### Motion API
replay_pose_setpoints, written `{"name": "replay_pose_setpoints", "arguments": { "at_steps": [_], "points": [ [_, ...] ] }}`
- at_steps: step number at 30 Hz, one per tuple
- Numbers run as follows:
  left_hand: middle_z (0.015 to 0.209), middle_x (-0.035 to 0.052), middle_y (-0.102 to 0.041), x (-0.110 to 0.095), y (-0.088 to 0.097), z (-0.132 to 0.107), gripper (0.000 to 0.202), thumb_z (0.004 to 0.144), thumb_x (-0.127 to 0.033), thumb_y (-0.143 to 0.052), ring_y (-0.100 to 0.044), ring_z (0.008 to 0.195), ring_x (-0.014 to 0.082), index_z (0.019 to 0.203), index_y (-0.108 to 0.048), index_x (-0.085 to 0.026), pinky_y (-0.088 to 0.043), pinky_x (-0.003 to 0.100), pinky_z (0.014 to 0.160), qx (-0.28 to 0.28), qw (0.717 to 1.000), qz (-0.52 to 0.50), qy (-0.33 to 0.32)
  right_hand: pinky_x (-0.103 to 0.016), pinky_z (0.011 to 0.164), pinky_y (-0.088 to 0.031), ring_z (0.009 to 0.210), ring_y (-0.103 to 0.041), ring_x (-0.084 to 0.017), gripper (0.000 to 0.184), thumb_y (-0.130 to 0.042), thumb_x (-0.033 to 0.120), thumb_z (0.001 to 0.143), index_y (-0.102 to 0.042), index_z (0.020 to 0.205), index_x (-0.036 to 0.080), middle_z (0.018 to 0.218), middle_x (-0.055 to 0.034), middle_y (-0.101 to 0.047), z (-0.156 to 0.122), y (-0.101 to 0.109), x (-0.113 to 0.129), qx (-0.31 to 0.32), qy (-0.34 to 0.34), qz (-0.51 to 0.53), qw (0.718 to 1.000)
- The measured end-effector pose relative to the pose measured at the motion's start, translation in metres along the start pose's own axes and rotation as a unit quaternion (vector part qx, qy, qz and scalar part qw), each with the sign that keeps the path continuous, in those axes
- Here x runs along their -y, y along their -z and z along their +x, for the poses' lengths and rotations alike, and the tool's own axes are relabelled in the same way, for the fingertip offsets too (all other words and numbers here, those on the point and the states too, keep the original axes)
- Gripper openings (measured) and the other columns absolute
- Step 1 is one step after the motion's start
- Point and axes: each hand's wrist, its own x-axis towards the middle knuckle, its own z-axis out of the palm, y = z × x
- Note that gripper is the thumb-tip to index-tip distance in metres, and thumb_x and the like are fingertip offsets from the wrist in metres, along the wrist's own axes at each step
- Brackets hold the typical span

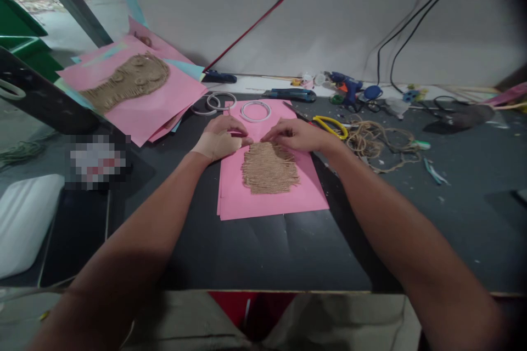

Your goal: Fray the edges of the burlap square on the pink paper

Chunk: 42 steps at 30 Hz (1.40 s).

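Observation:
Rows of brown jute twine [269, 170] lie side by side on a pink paper sheet [272, 208], forming a blocky shape with frayed side edges. At its top left corner is my left hand [220, 140], a tan bandage wrapped over its thumb side and wrist. Its thumb and forefinger close at the end of the top row. My right hand [292, 134] pinches at the same top edge, a little to the right. The strand between the fingertips is too small to make out clearly. Just beyond the hands, a white ring [256, 112] rests on the paper.
Two more rings [221, 101] overlap at the back left. Pink sheets [164, 104] bear a larger twine piece [135, 77]. Yellow-handled scissors [331, 126], loose twine [379, 140], a blue cutter [292, 94] and a blue glue gun [348, 88] lie rightward and behind.

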Motion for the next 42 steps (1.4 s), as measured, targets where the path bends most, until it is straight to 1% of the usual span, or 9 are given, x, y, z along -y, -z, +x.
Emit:
{"name": "replay_pose_setpoints", "arguments": {
  "at_steps": [2,5,8,13,18,26,30,38,42],
  "points": [
    [0.096,0.0059,-0.081,-0.0011,0.0011,0.0005,0.018,0.070,-0.036,-0.086,-0.075,0.091,0.0231,0.081,-0.082,-0.023,-0.063,0.037,0.089,0.004,1.000,0.013,-0.001,-0.033,0.082,-0.053,0.085,-0.067,-0.018,0.031,-0.059,0.015,0.086,-0.084,0.103,0.021,0.094,-0.0056,-0.077,-0.0003,-0.0010,-0.0007,-0.005,-0.006,0.018,1.000],
    [0.095,0.0052,-0.082,-0.0025,0.0031,0.0013,0.016,0.071,-0.037,-0.085,-0.074,0.096,0.0243,0.080,-0.082,-0.025,-0.061,0.039,0.093,0.011,0.999,0.037,-0.005,-0.033,0.087,-0.055,0.089,-0.071,-0.018,0.029,-0.059,0.013,0.085,-0.083,0.097,0.021,0.099,-0.0049,-0.081,-0.0015,-0.0031,-0.0021,-0.015,-0.029,0.085,0.996],
    [0.096,0.0051,-0.082,-0.0031,0.0043,0.0015,0.016,0.071,-0.037,-0.085,-0.074,0.096,0.0238,0.081,-0.082,-0.025,-0.061,0.038,0.091,0.017,0.999,0.030,-0.002,-0.034,0.090,-0.057,0.092,-0.074,-0.018,0.026,-0.060,0.012,0.083,-0.082,0.095,0.021,0.103,-0.0043,-0.083,-0.0021,-0.0049,-0.0031,-0.034,-0.057,0.125,0.990],
    [0.097,0.0045,-0.082,-0.0029,0.0041,0.0012,0.016,0.072,-0.039,-0.084,-0.074,0.097,0.0243,0.081,-0.081,-0.026,-0.059,0.041,0.093,0.016,0.999,0.046,-0.002,-0.035,0.093,-0.058,0.093,-0.076,-0.018,0.025,-0.060,0.009,0.079,-0.080,0.089,0.021,0.101,-0.0044,-0.083,-0.0012,-0.0051,-0.0026,-0.044,-0.073,0.117,0.989],
    [0.097,0.0051,-0.082,-0.0024,0.0031,0.0009,0.015,0.072,-0.040,-0.084,-0.074,0.097,0.0248,0.080,-0.081,-0.028,-0.060,0.041,0.092,0.013,0.999,0.037,0.000,-0.037,0.095,-0.058,0.091,-0.075,-0.020,0.023,-0.060,0.009,0.078,-0.078,0.086,0.021,0.098,-0.0039,-0.082,-0.0004,-0.0046,0.0005,-0.048,-0.087,0.108,0.989],
    [0.097,0.0058,-0.082,-0.0049,0.0039,0.0008,0.015,0.071,-0.038,-0.085,-0.074,0.098,0.0256,0.080,-0.081,-0.027,-0.060,0.041,0.093,0.017,0.999,0.037,0.008,-0.036,0.087,-0.057,0.082,-0.072,-0.019,0.017,-0.061,0.014,0.076,-0.076,0.081,0.020,0.086,-0.0031,-0.079,0.0007,-0.0052,0.0020,-0.058,-0.096,0.085,0.990],
    [0.098,0.0056,-0.082,-0.0059,0.0046,0.0007,0.016,0.071,-0.039,-0.084,-0.075,0.096,0.0254,0.080,-0.081,-0.026,-0.061,0.041,0.090,0.020,0.999,0.027,0.014,-0.035,0.087,-0.056,0.083,-0.071,-0.020,0.018,-0.060,0.015,0.075,-0.076,0.082,0.020,0.086,-0.0035,-0.079,0.0012,-0.0057,-0.0001,-0.059,-0.093,0.076,0.991],
    [0.099,0.0046,-0.082,-0.0032,0.0040,0.0020,0.015,0.072,-0.040,-0.084,-0.074,0.099,0.0258,0.080,-0.081,-0.028,-0.058,0.042,0.096,0.021,0.999,0.045,0.005,-0.033,0.084,-0.054,0.080,-0.068,-0.019,0.017,-0.060,0.014,0.074,-0.075,0.078,0.021,0.083,-0.0026,-0.076,0.0033,-0.0066,-0.0007,-0.062,-0.089,0.047,0.993],
    [0.098,0.0048,-0.082,-0.0029,0.0041,0.0017,0.014,0.072,-0.040,-0.083,-0.074,0.098,0.0258,0.079,-0.080,-0.028,-0.058,0.043,0.095,0.019,0.999,0.048,-0.002,-0.034,0.083,-0.053,0.079,-0.067,-0.019,0.016,-0.059,0.015,0.074,-0.074,0.077,0.021,0.082,-0.0026,-0.075,0.0036,-0.0066,-0.0004,-0.064,-0.083,0.038,0.994]
  ]
}}
